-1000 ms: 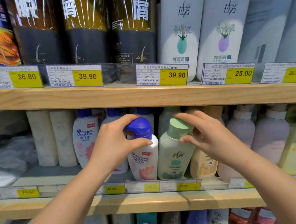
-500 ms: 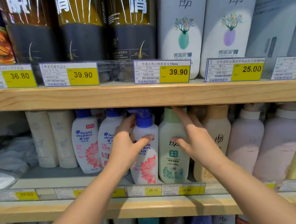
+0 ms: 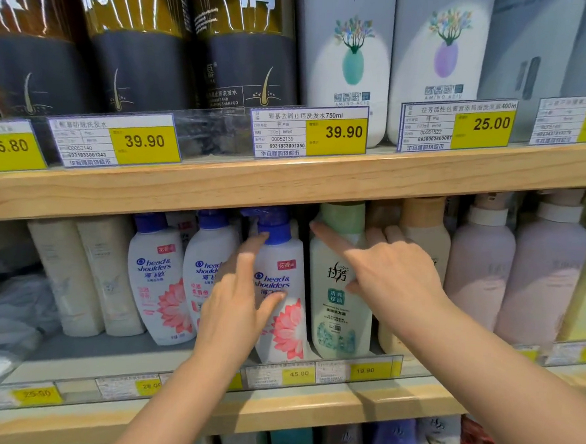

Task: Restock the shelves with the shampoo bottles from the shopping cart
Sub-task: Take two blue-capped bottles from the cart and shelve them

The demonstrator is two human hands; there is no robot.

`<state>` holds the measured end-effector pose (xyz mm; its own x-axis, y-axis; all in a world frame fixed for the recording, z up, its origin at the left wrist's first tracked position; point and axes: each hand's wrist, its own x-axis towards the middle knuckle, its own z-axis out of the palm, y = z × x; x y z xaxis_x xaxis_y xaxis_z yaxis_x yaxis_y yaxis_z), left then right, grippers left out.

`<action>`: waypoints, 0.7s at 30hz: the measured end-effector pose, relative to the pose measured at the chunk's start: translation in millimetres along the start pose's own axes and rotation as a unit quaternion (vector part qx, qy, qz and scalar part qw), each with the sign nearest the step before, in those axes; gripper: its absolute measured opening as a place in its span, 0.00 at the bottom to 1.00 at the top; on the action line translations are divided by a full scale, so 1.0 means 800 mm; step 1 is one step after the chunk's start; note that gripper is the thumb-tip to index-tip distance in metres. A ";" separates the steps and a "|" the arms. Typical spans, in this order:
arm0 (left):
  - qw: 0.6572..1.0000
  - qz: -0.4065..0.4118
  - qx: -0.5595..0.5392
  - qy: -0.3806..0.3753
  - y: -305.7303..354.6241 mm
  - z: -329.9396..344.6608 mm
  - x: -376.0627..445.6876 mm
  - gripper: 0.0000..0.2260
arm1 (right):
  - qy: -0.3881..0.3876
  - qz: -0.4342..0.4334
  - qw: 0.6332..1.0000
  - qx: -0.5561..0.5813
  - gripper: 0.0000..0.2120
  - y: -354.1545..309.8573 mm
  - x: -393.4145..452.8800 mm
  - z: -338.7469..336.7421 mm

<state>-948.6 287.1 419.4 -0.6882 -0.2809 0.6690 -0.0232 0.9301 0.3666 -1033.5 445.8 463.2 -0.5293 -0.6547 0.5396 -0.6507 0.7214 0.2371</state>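
Shampoo bottles stand in a row on the middle shelf [image 3: 273, 402], under a wooden shelf of taller bottles and yellow price tags [image 3: 336, 132]. The left hand [image 3: 235, 307] rests on the white Head & Shoulders bottle [image 3: 284, 310] with the blue cap, fingers [image 3: 247, 274] straight and slightly spread, thumb against its label. Just to the right, the right hand [image 3: 394, 279] touches the green-capped bottle [image 3: 336, 307], forefinger stretched to its shoulder, other fingers loosely extended behind it.
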 end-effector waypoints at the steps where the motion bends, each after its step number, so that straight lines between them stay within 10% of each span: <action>1: 0.998 0.010 0.056 -0.016 0.003 -0.001 0.000 0.32 | -0.008 0.004 1.000 -0.013 0.40 -0.003 0.001 -0.001; 6: 0.974 0.044 0.215 -0.053 0.009 -0.004 0.010 0.36 | -0.068 0.021 0.997 -0.023 0.44 -0.012 0.011 -0.006; 21: 0.982 -0.012 0.177 -0.062 0.016 0.004 0.017 0.34 | -0.045 -0.011 0.993 0.111 0.47 0.012 0.009 0.012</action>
<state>-960.8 296.0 430.8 -0.7667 -0.2940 0.5707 -0.2771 0.9535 0.1188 -1049.0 446.0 462.0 -0.5535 -0.6946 0.4596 -0.7615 0.6455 0.0586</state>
